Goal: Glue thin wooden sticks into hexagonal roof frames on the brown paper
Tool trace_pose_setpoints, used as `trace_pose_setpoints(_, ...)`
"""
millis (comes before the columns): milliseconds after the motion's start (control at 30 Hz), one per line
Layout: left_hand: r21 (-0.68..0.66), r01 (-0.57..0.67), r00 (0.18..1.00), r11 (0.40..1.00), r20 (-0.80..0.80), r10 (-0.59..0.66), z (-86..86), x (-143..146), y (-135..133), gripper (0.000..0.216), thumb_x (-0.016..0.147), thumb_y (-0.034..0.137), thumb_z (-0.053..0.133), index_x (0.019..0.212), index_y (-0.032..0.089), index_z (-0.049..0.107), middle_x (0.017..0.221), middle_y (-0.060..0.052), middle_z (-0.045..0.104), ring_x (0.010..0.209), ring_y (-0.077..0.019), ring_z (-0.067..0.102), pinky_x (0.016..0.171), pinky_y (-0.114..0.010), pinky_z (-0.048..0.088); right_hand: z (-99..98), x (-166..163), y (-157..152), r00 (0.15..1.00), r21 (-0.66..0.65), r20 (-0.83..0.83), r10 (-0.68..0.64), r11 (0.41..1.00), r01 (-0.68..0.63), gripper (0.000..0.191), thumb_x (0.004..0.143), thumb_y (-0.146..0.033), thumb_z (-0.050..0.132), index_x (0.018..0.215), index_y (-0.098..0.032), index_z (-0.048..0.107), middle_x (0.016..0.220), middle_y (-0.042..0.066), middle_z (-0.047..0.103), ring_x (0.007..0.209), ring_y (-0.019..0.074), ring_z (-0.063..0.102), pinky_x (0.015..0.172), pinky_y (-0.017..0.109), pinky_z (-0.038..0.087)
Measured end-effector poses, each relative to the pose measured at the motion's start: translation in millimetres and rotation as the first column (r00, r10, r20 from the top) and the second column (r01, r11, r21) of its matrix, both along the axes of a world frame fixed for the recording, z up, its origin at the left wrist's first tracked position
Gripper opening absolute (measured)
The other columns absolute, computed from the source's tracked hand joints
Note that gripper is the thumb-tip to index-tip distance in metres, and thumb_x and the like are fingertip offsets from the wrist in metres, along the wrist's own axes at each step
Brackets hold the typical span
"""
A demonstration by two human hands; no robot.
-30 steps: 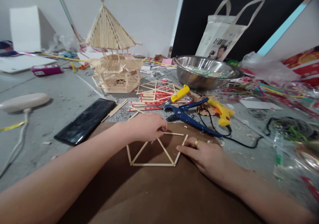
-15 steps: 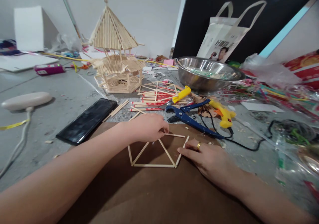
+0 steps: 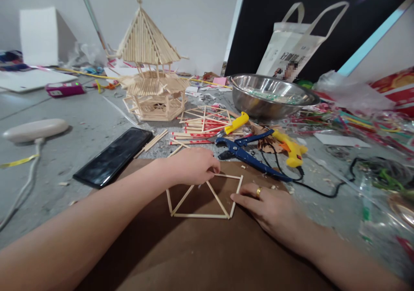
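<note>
A flat frame of thin wooden sticks (image 3: 200,216) lies on the brown board (image 3: 200,256), with slanting sticks running inward from its front corners. My left hand (image 3: 196,166) is closed at the frame's far side, its fingertips curled down where the inner sticks meet. That meeting point is hidden under the hand. At the right edge, my right hand (image 3: 268,204), wearing a gold ring, grips the right-hand stick (image 3: 238,185) with its fingertips. The far end of this stick touches the end of the back stick (image 3: 229,176).
Behind the board lie a black phone (image 3: 113,157), blue cutters (image 3: 249,155), a yellow-handled tool (image 3: 237,123), a yellow glue gun (image 3: 293,151) with its cord, and red-wrapped sticks (image 3: 194,135). A stick-built pavilion (image 3: 155,97) and a metal bowl (image 3: 274,105) stand farther back.
The right-hand stick's far end has shifted slightly left and now meets the back stick, closing a small gap. My left hand has hardly moved.
</note>
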State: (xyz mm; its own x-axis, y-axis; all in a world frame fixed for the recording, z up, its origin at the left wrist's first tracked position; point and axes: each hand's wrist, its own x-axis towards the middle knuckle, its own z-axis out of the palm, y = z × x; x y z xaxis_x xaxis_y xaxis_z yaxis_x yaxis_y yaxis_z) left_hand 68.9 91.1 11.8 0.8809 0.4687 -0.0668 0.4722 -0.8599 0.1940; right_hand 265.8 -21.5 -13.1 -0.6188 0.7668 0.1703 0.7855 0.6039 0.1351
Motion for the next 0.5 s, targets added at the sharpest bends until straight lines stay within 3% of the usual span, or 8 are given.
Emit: trace_pose_setpoints(500,-0.009,-0.001,1.0,1.0,0.011,0.001,-0.8,-0.3,-0.3,0.023,0.075,0.029,0.039,0.088,0.026,0.058,0.085,-0.002,0.056,0.079,-0.0158,0.051,0.068,-0.027,0.039,1.1,-0.2,1.0,0.999,-0.068,0.033,-0.006,0.998,0.008,0.032,0.076,-0.01,0.039,0.098,-0.026,0.055,0.09,0.002,0.059,0.062,0.0123,0.054,0.049,0.022,0.033)
